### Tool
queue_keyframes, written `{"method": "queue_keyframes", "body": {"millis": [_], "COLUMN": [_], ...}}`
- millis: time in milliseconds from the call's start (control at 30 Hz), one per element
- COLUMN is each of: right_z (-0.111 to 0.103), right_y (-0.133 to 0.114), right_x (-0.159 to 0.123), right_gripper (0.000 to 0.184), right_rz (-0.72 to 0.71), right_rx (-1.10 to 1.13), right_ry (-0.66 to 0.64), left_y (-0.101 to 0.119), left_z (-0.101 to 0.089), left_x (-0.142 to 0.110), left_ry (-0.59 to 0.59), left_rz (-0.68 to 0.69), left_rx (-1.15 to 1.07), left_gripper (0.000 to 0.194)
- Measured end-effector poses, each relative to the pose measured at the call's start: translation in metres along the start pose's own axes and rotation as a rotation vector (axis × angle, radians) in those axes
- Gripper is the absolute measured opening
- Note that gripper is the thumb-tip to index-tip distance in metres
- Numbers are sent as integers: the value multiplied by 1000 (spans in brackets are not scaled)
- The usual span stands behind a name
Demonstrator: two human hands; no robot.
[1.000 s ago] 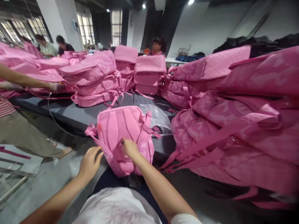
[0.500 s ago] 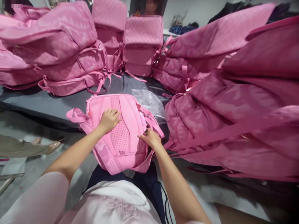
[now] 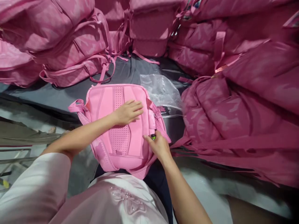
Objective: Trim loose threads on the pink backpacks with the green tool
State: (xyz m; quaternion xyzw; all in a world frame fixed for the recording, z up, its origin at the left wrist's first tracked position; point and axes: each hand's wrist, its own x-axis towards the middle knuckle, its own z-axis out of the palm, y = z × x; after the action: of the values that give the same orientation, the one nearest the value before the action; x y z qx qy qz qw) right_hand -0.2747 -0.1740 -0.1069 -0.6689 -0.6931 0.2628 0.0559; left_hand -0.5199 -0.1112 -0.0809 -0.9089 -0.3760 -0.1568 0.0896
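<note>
A pink backpack (image 3: 134, 141) lies in front of me with its padded, dotted back panel facing up and its shoulder straps spread to the sides. My left hand (image 3: 129, 112) rests flat on the upper middle of that panel, fingers stretched to the right. At the pack's right edge, my right hand (image 3: 159, 144) is curled, its thumb touching the side of the panel. Between its thumb and fingers shows a small black-and-green object (image 3: 153, 137), mostly hidden, so its kind is unclear.
A crumpled clear plastic bag (image 3: 161, 90) lies just beyond the pack on the dark-covered table (image 3: 70, 104). Stacked pink backpacks rise at left (image 3: 72, 59), at the back (image 3: 149, 28) and close on the right (image 3: 233, 109). Part of a person's leg (image 3: 25, 132) is at far left.
My left hand has slid right across the panel and flattened out. My right hand stays at the pack's right edge, where the black-and-green object now shows more clearly. The view has tilted down.
</note>
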Motion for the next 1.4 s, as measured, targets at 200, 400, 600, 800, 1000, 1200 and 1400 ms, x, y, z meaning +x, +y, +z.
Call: {"method": "queue_keyframes", "body": {"millis": [200, 400, 600, 800, 1000, 1200, 1400], "right_z": [-4, 3, 4, -19, -43, -50, -47], "right_y": [14, 28, 30, 13, -18, -35, -30], "right_x": [-12, -14, -10, -19, 21, 65, 67], "right_gripper": [33, 33, 30, 22, 27, 28, 32], "right_rz": [-57, -26, -43, -96, -587, -870, -963], "right_rx": [207, 205, 153, -82, -350, -619, -728], "right_ry": [-94, -68, -100, 10, 212, 15, 154], "left_y": [30, -4, -39, -3, -5, -3, -34], "left_z": [7, -13, -47, -7, 20, 25, 6], "left_x": [46, 54, 70, 33, 11, 11, 8], "left_ry": [-110, -273, -223, -89, 188, 238, 278], "left_rz": [185, 24, -154, 80, 181, 206, -246], "left_rx": [-64, -89, -73, -14, 31, 34, -32], "left_gripper": [56, 45, 60, 64, 49, 42, 55]}}
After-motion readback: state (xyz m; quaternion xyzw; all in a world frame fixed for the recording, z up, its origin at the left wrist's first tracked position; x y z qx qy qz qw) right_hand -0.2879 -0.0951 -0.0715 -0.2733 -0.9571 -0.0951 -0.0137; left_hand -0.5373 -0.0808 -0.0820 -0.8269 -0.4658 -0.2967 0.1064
